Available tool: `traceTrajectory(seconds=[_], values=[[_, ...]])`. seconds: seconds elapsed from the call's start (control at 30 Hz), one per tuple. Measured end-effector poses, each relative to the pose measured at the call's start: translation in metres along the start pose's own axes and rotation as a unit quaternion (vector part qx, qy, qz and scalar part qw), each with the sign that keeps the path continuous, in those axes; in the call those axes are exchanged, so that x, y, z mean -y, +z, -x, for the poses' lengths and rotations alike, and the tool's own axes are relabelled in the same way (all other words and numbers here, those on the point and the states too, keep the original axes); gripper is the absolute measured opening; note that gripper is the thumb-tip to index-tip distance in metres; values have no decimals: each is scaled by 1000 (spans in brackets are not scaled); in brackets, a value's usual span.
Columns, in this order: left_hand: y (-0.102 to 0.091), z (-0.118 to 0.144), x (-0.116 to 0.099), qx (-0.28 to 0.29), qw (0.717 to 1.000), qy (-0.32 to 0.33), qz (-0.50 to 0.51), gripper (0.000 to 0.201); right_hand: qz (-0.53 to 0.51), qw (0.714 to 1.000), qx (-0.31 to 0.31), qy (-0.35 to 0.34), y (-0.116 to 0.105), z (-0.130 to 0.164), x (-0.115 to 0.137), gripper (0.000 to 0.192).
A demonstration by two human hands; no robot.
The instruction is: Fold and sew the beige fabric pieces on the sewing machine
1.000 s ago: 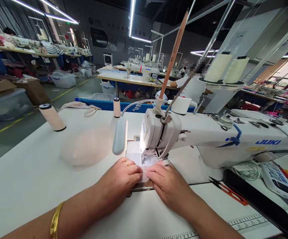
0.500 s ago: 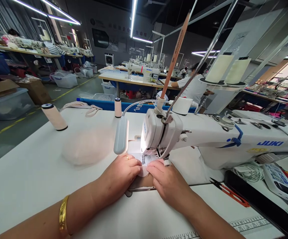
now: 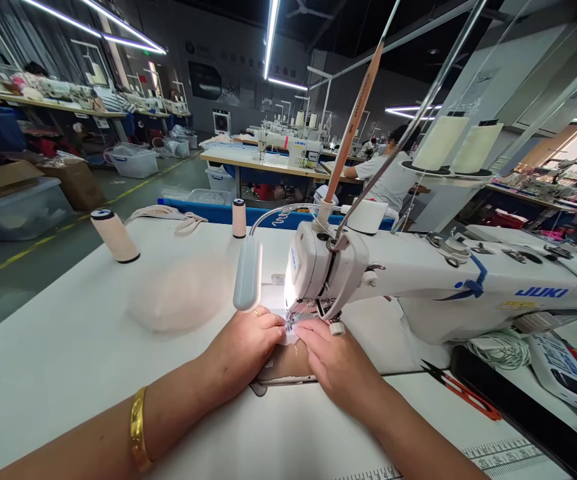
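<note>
Both hands are at the needle area of a white sewing machine (image 3: 318, 267), low in the middle of the head view. A small piece of white fabric (image 3: 290, 339) lies under the presser foot, its near edge showing a loose thread. My left hand (image 3: 243, 343) pinches the fabric's left side, fingers closed and curled beside the foot. From the right, my right hand (image 3: 336, 357) presses its closed fingertips on the fabric's other edge. Between the hands lies a brown plate (image 3: 291, 362) on the machine bed. The fingertips partly cover the fabric.
A lamp (image 3: 247, 273) hangs left of the needle. Peach thread spools (image 3: 115, 237) and a blurred pale pile (image 3: 181, 293) are on the table's left. Orange-handled thread snips (image 3: 463, 390) and a black phone-like slab (image 3: 518, 413) lie right. Another person (image 3: 386, 170) sits beyond.
The white fabric has moved away from me under the presser foot, so less shows in front. Both hands stay beside it. The view has shifted slightly.
</note>
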State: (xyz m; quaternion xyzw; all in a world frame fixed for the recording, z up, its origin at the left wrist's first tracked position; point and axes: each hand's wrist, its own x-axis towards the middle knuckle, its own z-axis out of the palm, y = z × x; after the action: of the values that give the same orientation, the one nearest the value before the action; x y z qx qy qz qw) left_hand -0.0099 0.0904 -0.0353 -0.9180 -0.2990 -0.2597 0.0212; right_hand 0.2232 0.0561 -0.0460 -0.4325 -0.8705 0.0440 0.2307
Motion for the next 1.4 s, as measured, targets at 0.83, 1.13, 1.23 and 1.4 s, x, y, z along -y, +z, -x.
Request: traceTrajectory(seconds=[0.83,1.13,1.23,1.4], values=[[-30,6,-19,86,991,-69,75,31,13,998,35,-54,-20,4,16,16],[-17,7,-20,47,990,1,135,29,-10,996,32,-85,-30,5,17,36],[-17,8,-20,39,992,-2,123,29,-7,994,62,-85,-31,6,20,34],[-16,9,-25,29,992,4,119,27,-3,995,59,-80,-31,7,20,33]])
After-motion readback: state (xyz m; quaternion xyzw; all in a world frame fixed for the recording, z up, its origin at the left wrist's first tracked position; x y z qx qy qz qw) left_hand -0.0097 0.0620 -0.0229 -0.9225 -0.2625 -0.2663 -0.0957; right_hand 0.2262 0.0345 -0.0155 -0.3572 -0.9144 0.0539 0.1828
